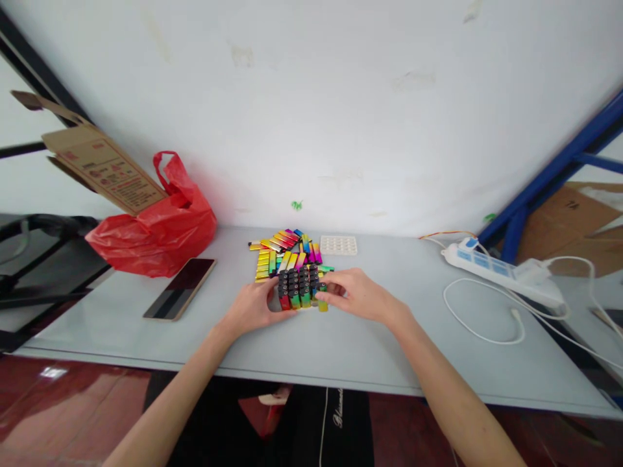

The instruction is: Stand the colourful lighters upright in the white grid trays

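Well, from the left: a cardboard box point(111, 172) juts up over a red plastic bag point(156, 233) by the back left corner of the tabletop point(399, 363), with a phone point(181, 290) lying aslant, inward from the left edge. My left hand point(252, 305) is curled round the left side of a block of lighters point(298, 285), thumb along the side facing the front edge; the block's black tops point up. Behind it, towards the back edge, loose lighters point(265, 264) lie in a heap. At the block's right side, nearest me, is one yellow-green lighter point(323, 305) — thumb and forefinger of my right hand point(357, 294) seem to pinch it near the top. Its long axis runs upright, much like its neighbours', and the block lies just left of those fingertips; whether they touch, I can't tell. My right hand is the nearer one to that lighter. A white tray point(339, 245) sits beyond, near the back edge. Farther right, a power strip point(506, 272) slants towards the right edge, a white cable point(479, 335) looped before it.
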Available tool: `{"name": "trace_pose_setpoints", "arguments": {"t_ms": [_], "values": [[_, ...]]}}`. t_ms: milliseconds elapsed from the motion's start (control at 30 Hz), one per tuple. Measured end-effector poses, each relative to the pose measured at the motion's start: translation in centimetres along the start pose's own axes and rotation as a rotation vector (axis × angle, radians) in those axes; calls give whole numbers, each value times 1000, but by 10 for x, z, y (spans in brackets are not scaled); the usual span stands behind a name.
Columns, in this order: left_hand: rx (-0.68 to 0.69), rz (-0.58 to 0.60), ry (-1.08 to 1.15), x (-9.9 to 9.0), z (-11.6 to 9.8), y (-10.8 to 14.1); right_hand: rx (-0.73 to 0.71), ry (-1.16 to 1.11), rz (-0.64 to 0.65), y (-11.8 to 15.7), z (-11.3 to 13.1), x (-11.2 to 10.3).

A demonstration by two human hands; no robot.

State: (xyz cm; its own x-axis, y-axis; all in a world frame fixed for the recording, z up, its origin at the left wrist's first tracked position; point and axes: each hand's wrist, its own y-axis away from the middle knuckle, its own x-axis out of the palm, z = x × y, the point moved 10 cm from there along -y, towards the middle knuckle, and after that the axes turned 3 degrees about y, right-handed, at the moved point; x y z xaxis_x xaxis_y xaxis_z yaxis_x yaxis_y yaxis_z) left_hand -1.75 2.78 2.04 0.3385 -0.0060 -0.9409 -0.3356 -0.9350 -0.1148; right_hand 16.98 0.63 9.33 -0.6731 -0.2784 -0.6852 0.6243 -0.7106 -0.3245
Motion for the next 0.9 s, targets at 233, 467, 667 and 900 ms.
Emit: {"name": "trace_pose_setpoints", "arguments": {"t_ms": [233,467,667,900], "values": [[-4,13,15,1,2,0,-10,44,106,-2,-9,16],[17,16,63,0,0,1,89,133,130,-3,-17,24],[12,29,76,3,2,1,150,177,70,-3,-21,23],[15,40,56,5,3,3,346,223,189,2,-49,37]]}}
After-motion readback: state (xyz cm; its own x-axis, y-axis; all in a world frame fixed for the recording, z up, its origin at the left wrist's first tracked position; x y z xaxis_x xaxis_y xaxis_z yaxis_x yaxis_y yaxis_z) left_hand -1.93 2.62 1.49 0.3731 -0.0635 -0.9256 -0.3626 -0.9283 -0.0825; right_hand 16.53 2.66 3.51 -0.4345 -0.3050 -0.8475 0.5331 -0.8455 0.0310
